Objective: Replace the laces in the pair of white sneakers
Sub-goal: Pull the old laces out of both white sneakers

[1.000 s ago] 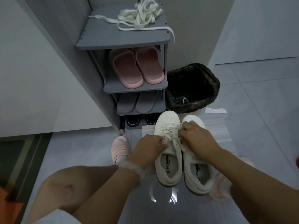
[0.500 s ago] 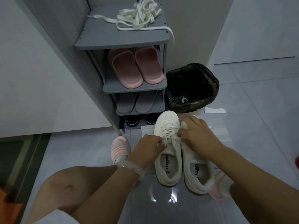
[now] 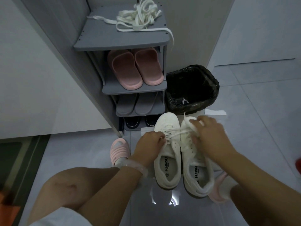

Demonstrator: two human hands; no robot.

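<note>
Two white sneakers stand side by side on the tiled floor, toes toward the foot of the grey shoe rack (image 3: 120, 44), heels toward the person, which puts both lacing rows within easy reach of a crouched worker. The left sneaker (image 3: 166, 160) carries a lace (image 3: 171, 132) through its eyelets; the right sneaker (image 3: 195, 168) shows bare eyelets along its visible side, so it appears unlaced, though the hand covers part of it. The left hand (image 3: 150, 141) is curled at the near side of the left sneaker's lacing and appears to pinch the lace or eyelet edge, judged a steadying hold so the shoe does not shift under tension. The right hand (image 3: 210, 132) is over the toe of the right sneaker, fingers bent around a white strand that runs taut across from the left sneaker; the hand is motion-blurred, so the exact grasp is uncertain. The step in hand is judged to be working lace through the left shoe's eyelets; whether in or out cannot be told. A tangle of loose laces (image 3: 138, 18) lies at the back right of the rack's top shelf, one end hanging over its right front corner, set aside off the floor. A black-lined bin (image 3: 192, 90) stands just right of the rack, beyond the toes.
</note>
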